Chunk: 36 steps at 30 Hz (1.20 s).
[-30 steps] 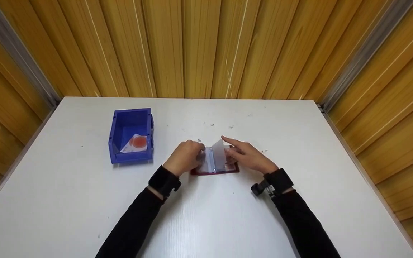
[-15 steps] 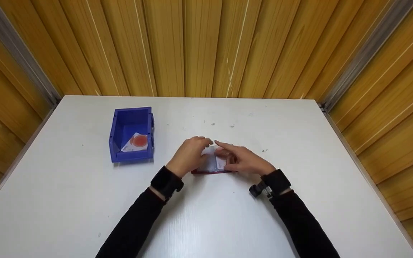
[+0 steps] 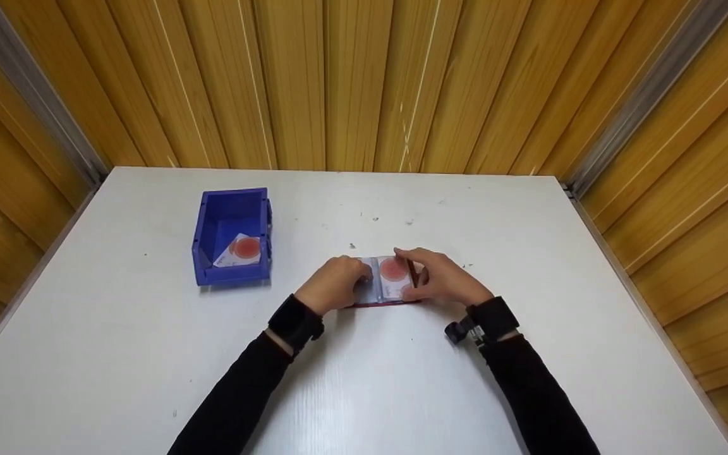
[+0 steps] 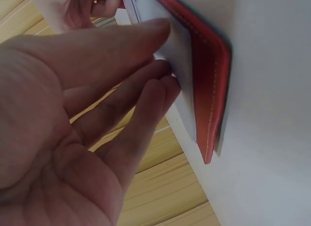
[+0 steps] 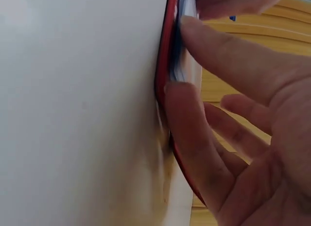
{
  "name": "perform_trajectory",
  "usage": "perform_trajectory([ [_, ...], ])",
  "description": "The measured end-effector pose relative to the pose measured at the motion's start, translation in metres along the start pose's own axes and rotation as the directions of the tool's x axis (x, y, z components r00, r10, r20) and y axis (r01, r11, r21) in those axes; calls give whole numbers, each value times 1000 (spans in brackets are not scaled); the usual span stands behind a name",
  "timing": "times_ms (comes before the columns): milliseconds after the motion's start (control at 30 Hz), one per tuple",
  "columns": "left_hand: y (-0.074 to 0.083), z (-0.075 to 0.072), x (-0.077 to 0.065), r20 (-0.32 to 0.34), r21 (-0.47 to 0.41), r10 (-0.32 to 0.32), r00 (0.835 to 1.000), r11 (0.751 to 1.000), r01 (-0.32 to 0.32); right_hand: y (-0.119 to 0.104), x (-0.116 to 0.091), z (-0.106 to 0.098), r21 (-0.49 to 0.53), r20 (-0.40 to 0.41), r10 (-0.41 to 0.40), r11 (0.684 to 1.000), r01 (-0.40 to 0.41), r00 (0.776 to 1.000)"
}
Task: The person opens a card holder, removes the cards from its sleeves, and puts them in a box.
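An open red card holder [image 3: 370, 291] with clear plastic sleeves lies on the white table. Its right-hand sleeve shows a white card [image 3: 393, 270] with a red circle. My left hand [image 3: 333, 285] touches the left sleeves with thumb and fingertips, the fingers loosely bent. My right hand [image 3: 445, 277] holds the right side, thumb on the sleeves and a finger at the cover's edge. Up close in the left wrist view, the stitched red cover [image 4: 208, 85] stands partly away from the sleeves. The right wrist view shows the stacked sleeves [image 5: 179, 51] edge-on.
A blue bin [image 3: 231, 275] stands left of the hands, with at least one white card [image 3: 241, 251] bearing a red circle inside. Yellow wood-patterned panels [image 3: 351, 88] close off the back and sides of the table [image 3: 364, 392].
A raised clear sleeve has turned over to the left, and the card with the red circle now shows on the right. My right hand went left, then back to the right edge.
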State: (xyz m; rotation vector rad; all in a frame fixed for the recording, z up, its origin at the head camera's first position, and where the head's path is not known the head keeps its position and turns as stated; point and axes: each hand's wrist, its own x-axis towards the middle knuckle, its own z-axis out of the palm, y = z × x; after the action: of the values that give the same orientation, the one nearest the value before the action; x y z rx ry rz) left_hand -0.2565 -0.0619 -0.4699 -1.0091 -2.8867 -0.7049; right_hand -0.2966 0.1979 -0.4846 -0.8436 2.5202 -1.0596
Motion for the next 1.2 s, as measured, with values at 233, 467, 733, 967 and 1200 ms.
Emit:
perform_trajectory([
  [233,7,7,1,-4,48,17,1000,999,-16,9,-1,-6,137,21,56,989,-59,998],
  [467,9,19,6,0,-189,-153,988,970,150,10,0,-5,118,19,27,993,-29,999],
  [733,13,27,10,76,-565,-347,935,757,327,8,-1,-5,79,-5,61,995,-61,998],
  [967,13,32,11,54,-644,-406,912,684,343,10,-1,-5,79,-2,71,994,-71,997],
  [1200,12,33,13,70,-732,-429,901,591,339,10,0,-3,106,-13,65,992,-63,998],
])
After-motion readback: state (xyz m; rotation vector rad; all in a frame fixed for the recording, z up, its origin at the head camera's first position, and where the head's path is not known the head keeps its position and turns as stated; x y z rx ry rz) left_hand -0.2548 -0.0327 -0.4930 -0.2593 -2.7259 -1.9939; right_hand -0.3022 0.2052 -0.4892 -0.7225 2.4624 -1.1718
